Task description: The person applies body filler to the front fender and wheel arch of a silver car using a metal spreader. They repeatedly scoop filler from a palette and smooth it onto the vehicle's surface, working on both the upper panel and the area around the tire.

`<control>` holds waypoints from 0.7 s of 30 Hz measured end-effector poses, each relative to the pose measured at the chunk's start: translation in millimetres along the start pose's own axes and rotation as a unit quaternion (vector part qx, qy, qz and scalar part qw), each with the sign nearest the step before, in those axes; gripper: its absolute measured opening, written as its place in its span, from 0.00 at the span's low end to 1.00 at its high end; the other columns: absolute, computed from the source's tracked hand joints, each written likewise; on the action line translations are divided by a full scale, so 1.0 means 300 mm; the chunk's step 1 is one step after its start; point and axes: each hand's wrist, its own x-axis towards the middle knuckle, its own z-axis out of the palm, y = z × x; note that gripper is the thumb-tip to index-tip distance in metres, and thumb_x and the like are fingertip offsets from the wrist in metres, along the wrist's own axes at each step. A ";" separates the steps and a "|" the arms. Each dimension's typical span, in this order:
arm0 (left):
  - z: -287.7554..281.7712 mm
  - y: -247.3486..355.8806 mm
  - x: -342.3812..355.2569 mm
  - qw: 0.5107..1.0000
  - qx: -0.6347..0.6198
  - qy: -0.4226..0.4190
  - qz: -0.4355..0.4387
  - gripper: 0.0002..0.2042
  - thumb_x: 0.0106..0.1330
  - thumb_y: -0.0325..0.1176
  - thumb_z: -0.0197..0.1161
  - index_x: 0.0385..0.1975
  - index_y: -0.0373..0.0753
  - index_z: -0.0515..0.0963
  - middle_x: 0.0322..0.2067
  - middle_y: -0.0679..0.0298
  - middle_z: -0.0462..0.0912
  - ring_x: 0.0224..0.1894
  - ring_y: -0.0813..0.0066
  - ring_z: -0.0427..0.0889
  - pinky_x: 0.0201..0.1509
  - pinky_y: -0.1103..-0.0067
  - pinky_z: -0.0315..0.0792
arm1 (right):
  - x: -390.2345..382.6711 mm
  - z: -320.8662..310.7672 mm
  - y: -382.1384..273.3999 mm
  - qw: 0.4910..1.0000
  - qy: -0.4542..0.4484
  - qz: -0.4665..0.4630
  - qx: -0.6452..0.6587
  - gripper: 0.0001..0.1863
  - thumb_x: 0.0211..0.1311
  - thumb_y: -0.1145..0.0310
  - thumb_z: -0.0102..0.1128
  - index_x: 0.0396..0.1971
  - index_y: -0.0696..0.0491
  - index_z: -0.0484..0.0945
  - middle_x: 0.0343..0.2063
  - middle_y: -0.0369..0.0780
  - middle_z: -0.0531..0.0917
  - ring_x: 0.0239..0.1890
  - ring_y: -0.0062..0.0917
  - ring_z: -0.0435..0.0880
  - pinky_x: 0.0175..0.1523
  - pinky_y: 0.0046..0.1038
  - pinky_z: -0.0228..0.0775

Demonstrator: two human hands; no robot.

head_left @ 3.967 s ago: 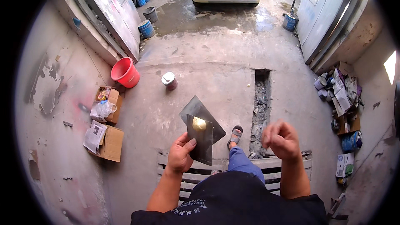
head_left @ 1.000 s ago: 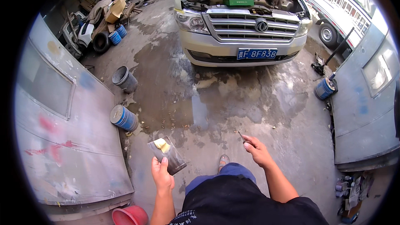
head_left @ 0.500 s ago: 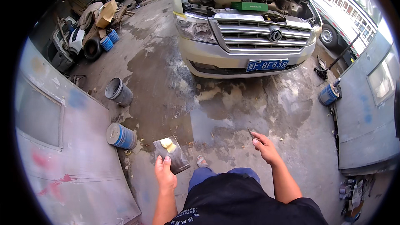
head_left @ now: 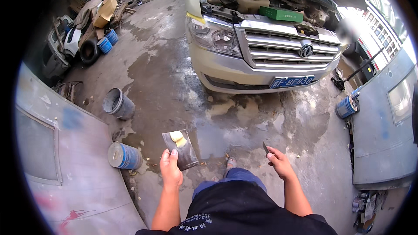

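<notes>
1. Even daylight, with white glare at upper right.
2. Wet-looking floor (head_left: 213,141) reflects a pale sheen.
3. Fisheye bends the left-hand door (head_left: 85,148); black rim.
4. Shadowed clutter (head_left: 88,14), upper left, seems slightly soft.

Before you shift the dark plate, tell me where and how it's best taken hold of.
Likely best: pinch the dark plate across its near edge, coming from the near side. It is thin and flat, and the yellow paste lies toward its far end.
</notes>
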 end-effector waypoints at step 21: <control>-0.459 0.072 0.558 0.998 -0.001 0.061 0.004 0.07 0.70 0.28 0.54 0.43 0.34 0.73 0.39 0.66 0.80 0.41 0.85 0.75 0.49 0.83 0.67 | 0.601 0.541 -0.234 0.998 -0.025 0.052 -0.025 0.24 0.66 0.60 0.57 0.61 0.49 0.71 0.48 0.31 0.77 0.45 0.18 0.71 0.45 0.24 0.66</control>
